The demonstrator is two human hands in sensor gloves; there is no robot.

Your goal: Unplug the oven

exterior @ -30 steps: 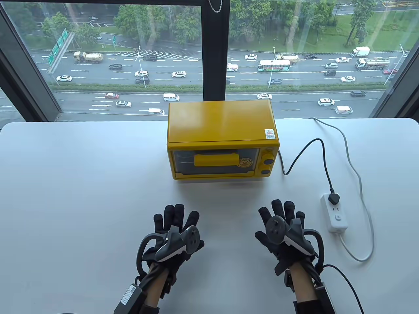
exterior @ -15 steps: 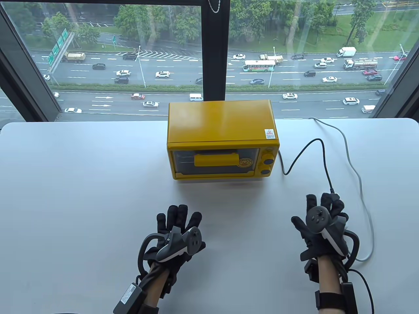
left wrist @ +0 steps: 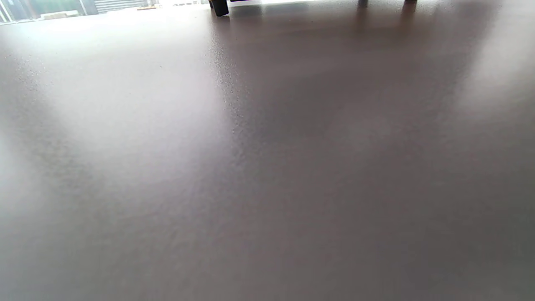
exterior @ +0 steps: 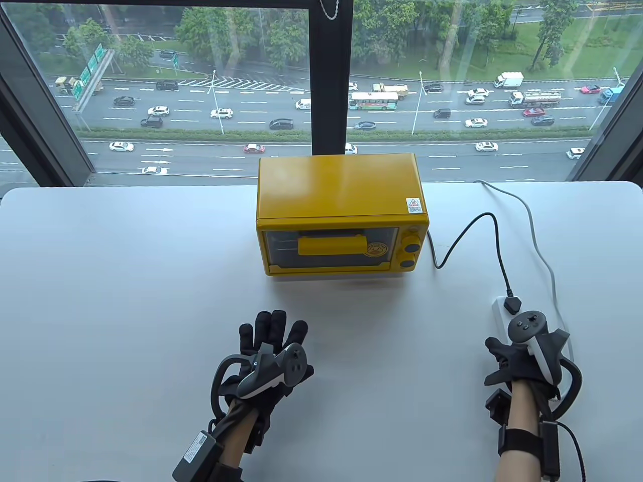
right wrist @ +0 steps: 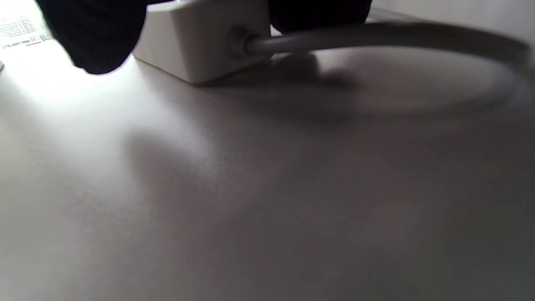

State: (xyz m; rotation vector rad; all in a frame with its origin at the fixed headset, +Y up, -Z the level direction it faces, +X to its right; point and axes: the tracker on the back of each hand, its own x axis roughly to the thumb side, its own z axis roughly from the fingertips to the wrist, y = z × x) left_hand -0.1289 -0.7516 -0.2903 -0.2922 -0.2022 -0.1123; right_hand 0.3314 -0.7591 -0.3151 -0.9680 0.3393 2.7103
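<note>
The yellow oven (exterior: 341, 201) stands at the back middle of the white table (exterior: 125, 261). Its black cord (exterior: 495, 236) runs right and forward to a black plug (exterior: 512, 304) seated in the far end of a white power strip (exterior: 500, 307). My right hand (exterior: 520, 344) lies over the strip's near part, just behind the plug. In the right wrist view a gloved finger (right wrist: 92, 33) lies left of the strip (right wrist: 200, 37) and another lies right of it. My left hand (exterior: 271, 334) rests flat and open on the table, in front of the oven.
The strip's grey cable (exterior: 547, 261) loops from its near end round the right side to the table's back edge, and shows in the right wrist view (right wrist: 376, 37). A window runs behind the table. The left wrist view shows bare tabletop and an oven foot (left wrist: 219, 8).
My right hand moved right from in front of the oven onto the power strip and now covers its near part. The left hand has stayed in place.
</note>
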